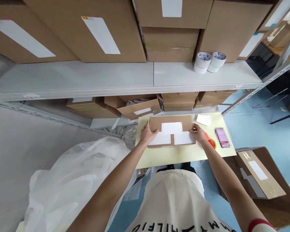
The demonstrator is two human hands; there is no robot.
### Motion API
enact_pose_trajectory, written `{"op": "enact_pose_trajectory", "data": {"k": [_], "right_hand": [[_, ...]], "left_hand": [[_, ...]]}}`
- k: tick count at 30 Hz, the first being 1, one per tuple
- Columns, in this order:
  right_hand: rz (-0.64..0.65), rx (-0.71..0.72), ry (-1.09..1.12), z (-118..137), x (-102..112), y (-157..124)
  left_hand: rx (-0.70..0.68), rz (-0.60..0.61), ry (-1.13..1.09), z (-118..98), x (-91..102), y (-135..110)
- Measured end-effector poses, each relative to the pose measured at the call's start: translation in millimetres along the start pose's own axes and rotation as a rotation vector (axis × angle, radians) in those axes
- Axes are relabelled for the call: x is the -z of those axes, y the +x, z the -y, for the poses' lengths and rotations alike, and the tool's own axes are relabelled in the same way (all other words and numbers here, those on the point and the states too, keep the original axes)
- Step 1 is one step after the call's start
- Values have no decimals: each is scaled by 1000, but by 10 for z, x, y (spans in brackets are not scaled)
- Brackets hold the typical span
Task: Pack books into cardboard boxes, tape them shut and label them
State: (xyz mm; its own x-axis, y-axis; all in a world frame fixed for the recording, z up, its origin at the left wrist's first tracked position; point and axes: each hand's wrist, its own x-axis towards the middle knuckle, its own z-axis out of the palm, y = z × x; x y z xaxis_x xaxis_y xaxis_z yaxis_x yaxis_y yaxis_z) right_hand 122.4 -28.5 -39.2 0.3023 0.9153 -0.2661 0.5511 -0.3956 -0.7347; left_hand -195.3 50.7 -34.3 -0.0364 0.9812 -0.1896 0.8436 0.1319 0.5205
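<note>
A closed brown cardboard box (172,140) lies on a pale yellow tabletop (169,156), with several white labels on its upper faces. My left hand (147,132) grips its left end, thumb over the top. At the opposite end, my right hand (197,132) holds the side with its fingers near the corner. Beside my right hand lies a red tape dispenser (209,140), partly hidden by my forearm. A stack of white labels (203,120) sits at the table's back right. Farther right is a pixelated purple phone-shaped object (222,137).
Above the table runs a grey shelf (111,75) with large cartons (106,35) and white tape rolls (203,62). An open carton (140,108) stands on the lower shelf. White plastic sheeting (74,180) bulges at left. On the right, a big box (277,167) contains a labelled carton (261,174).
</note>
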Motion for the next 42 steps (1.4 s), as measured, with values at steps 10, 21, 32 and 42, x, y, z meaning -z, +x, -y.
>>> {"op": "enact_pose_trajectory", "data": {"k": [10, 21, 32, 42], "right_hand": [[-13, -240, -490, -921, 295, -614], [170, -311, -501, -1127, 152, -373], [172, -29, 319, -1413, 463, -234], [154, -54, 859, -1518, 338, -413]], "left_hand": [[-726, 205, 176, -1109, -305, 96], [-967, 649, 548, -1755, -803, 185], [-621, 607, 518, -2020, -830, -135], [-37, 1144, -209, -2586, -1291, 46]]}}
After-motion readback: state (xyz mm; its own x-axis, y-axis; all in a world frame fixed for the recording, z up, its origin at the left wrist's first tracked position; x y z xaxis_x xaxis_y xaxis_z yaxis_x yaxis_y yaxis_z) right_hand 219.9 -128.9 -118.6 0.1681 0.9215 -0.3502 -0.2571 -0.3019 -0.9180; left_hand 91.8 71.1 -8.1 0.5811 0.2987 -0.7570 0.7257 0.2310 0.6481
